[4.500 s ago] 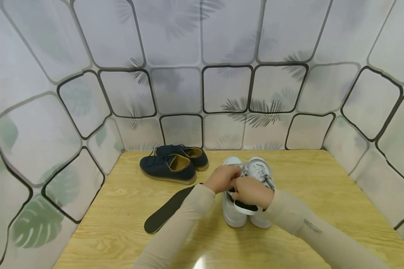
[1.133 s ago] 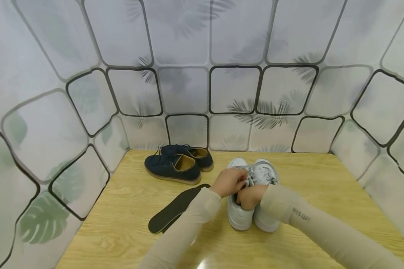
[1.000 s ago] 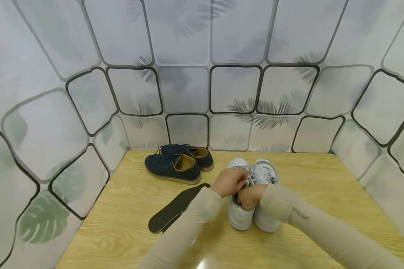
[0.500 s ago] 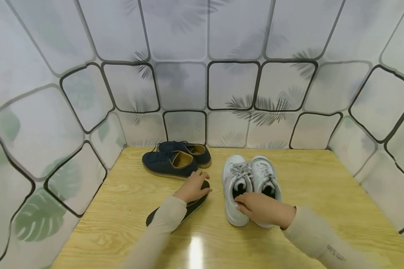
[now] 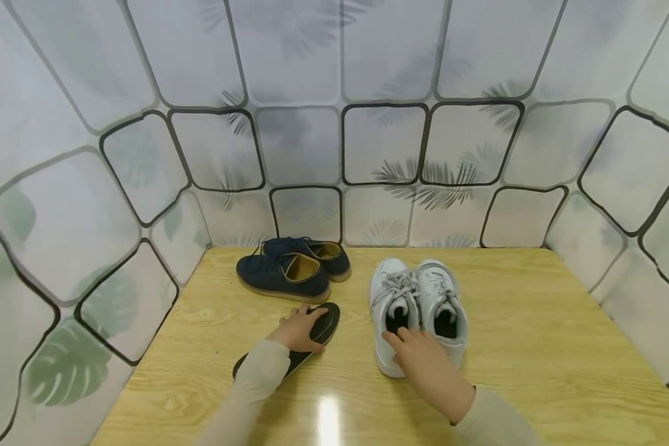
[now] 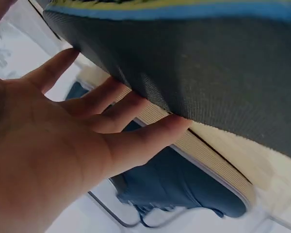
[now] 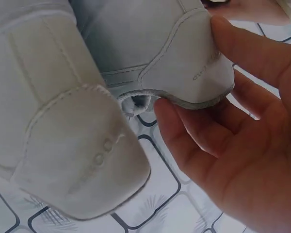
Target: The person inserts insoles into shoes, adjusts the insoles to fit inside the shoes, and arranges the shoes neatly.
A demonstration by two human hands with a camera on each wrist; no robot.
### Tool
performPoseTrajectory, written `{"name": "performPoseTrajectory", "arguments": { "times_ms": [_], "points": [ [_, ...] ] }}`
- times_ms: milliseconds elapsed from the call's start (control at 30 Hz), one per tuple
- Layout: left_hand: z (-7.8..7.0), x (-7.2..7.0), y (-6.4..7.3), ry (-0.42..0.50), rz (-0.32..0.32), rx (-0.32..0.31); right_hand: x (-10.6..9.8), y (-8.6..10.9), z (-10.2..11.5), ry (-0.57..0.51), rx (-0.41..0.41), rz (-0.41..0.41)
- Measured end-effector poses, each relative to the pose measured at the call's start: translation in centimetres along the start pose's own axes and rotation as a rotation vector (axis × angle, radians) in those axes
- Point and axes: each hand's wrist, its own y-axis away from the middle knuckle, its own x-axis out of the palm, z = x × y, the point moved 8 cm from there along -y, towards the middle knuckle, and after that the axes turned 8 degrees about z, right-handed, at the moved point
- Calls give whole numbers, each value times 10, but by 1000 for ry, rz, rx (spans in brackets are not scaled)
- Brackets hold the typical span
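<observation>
My left hand (image 5: 298,329) spans a dark insole (image 5: 329,314), fingers along its far edge and thumb at the near edge. A second insole seems to lie under it. In the left wrist view, the fingertips touch the edge of the dark insole (image 6: 213,77). My right hand (image 5: 426,365) is at the heel of the left white sneaker (image 5: 390,269). In the right wrist view, thumb and fingers straddle that sneaker's heel (image 7: 196,63). Close beside it stands the right white sneaker (image 5: 436,288), untouched. Both sneakers point away, laces tied loosely, dark inside.
Two navy lace-up shoes (image 5: 275,277) with tan lining stand side by side behind the insole. Under everything is a wooden tabletop (image 5: 529,347). A patterned curtain (image 5: 384,142) with black outlines encloses the back and sides.
My left hand left the sneaker for the insole, which has shifted slightly left. My right hand came out of the left sneaker's opening and moved back to its heel.
</observation>
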Motion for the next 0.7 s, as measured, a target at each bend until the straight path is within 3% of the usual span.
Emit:
{"name": "performPoseTrajectory", "arguments": {
  "times_ms": [267,367,500,633,700],
  "points": [
    [36,-12,19,3,7,-66,-5,3,-11,16,31,-56],
    [40,-19,22,-27,5,-78,-6,3,-13,18,30,-55],
    [21,-34,17,-49,-45,4,-5,4,-14,10,26,-36],
    [-20,-60,4,6,-207,177,-6,5,-15,-1,17,-36],
    [-37,-73,-7,45,-286,224,-6,6,-16,-9,15,-36]
  ]
}}
